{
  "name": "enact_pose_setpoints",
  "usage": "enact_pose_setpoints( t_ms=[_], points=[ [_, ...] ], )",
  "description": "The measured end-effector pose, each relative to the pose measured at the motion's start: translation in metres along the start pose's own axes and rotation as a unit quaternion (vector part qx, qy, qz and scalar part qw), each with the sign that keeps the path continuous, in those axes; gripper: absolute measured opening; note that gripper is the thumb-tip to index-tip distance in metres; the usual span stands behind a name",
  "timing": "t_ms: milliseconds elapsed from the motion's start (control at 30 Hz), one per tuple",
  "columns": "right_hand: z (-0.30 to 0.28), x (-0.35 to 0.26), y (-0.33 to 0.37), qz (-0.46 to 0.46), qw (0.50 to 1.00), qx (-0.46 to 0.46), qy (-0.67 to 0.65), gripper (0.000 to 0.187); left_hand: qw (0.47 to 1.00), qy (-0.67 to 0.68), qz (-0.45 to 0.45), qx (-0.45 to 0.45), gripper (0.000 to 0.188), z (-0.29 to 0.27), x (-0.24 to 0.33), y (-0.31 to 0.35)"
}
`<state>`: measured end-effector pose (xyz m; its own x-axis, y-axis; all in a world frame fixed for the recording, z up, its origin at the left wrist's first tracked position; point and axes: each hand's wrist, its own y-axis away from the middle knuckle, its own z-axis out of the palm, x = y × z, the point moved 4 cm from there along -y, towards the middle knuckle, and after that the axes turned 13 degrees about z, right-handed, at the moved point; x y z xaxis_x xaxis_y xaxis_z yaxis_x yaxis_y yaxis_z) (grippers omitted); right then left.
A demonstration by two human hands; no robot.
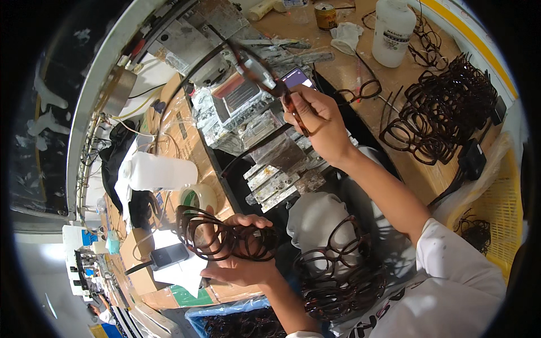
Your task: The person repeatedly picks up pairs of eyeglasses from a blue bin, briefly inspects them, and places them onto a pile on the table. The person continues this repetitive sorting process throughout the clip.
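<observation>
My right hand (324,121) is raised over the bench, its thumb and fingers closed on a dark brown tortoiseshell eyeglass frame (260,79). The frame's long dark arms stretch toward the upper left, close to the camera. Lower down, my left hand (248,271) is turned palm up with its fingers curled round a stack of eyeglass frames (260,242). More brown frames (344,284) lie heaped on my lap, over grey cloth. Beneath my right hand are a metal fixture (276,183) spattered with grey residue and a phone (294,78) with a lit screen.
Eyeglass frames (445,107) are piled on the right, near a white bottle (391,36) and a can (325,17). A yellow basket (499,217) stands at lower right. To the left are another white bottle (163,172), a tape roll (205,197) and a small black device (169,256).
</observation>
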<state>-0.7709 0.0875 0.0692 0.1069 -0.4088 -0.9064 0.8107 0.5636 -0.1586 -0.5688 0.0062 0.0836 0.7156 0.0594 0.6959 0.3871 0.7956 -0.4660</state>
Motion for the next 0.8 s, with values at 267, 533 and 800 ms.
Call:
enact_pose_setpoints(
  t_ms=[267,533,800],
  points=[
    [0.005,0.002,-0.001,-0.033,0.998,0.008,0.043,0.025,0.989,-0.141,-0.026,0.041,0.075,0.001,-0.001,0.0],
    [-0.001,-0.023,0.03,-0.179,0.978,0.025,0.107,0.016,0.986,0.103,-0.098,0.083,0.094,-0.001,0.006,-0.006],
    [0.029,-0.048,0.098,-0.3,0.832,-0.062,0.462,0.01,0.994,-0.065,-0.081,-0.019,0.076,0.031,0.013,-0.001]
  ],
)
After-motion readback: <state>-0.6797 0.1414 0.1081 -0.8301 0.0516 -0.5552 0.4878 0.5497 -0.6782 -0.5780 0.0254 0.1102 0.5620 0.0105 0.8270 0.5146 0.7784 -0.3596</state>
